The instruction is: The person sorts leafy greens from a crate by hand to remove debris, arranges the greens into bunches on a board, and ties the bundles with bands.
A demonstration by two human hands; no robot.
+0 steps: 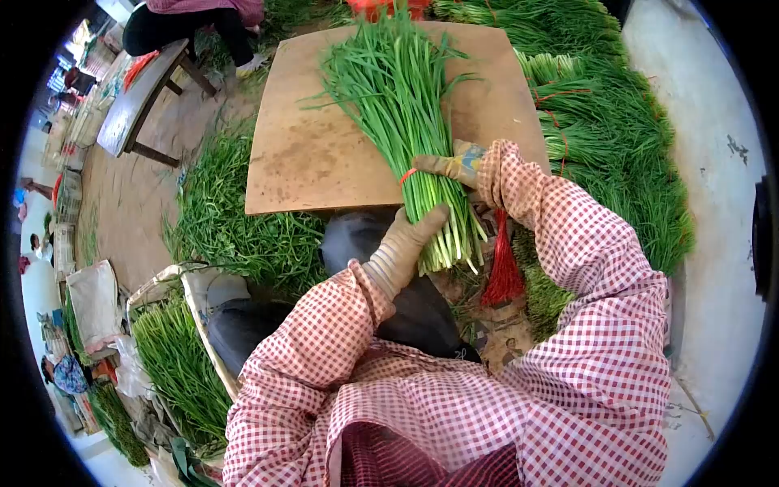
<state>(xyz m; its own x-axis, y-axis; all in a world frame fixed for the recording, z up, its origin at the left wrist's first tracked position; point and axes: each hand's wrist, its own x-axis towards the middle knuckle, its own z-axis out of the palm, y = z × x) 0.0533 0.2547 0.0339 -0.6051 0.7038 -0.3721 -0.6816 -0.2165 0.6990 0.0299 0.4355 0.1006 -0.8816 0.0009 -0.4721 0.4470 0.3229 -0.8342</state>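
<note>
A thick bundle of long green stalks with pale lower ends lies over the near edge of a brown board. A red tie shows on its lower part. My left hand, in a dirty light glove, grips the bundle near the pale ends, thumb across the front. My right hand, also gloved, is at the bundle's right side with a finger reaching across the stalks beside the tie; its other fingers are partly hidden.
Red strands hang below the board's right side. Tied green bundles are piled at the right. Loose greens lie on the floor at the left, near a basket of stalks. A bench stands at upper left, near another person.
</note>
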